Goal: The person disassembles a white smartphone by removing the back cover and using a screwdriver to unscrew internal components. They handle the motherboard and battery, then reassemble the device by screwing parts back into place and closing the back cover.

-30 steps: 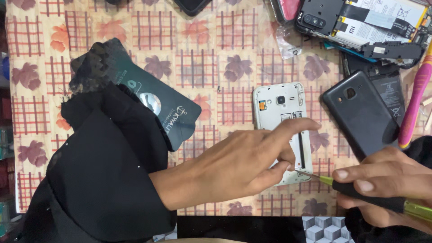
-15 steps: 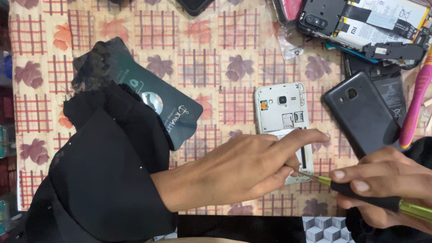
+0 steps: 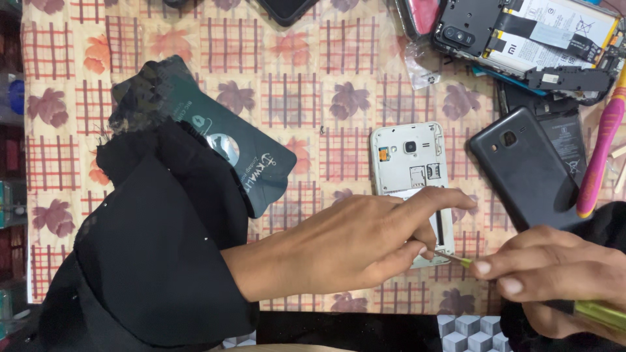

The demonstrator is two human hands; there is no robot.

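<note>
A white phone [image 3: 409, 160] lies face down with its back cover off on the patterned tablecloth [image 3: 306, 98]. My left hand [image 3: 365, 244] rests on its lower half, the forefinger stretched across it and the thumb near the bottom edge. My right hand [image 3: 554, 277] grips a yellow-green screwdriver [image 3: 590, 311], whose metal tip meets the phone's lower right corner beside my left thumb. The phone's lower part is hidden under my fingers.
A dark grey back cover [image 3: 525, 173] lies right of the phone, with a pink tool [image 3: 603, 146] beyond it. An opened black phone with a battery [image 3: 528, 36] sits at top right. A dark green card [image 3: 244, 160] lies left, partly under my black sleeve [image 3: 156, 261].
My left hand has slid a little right and down along the phone, uncovering more of its upper half. The screwdriver tip stays at the lower right corner.
</note>
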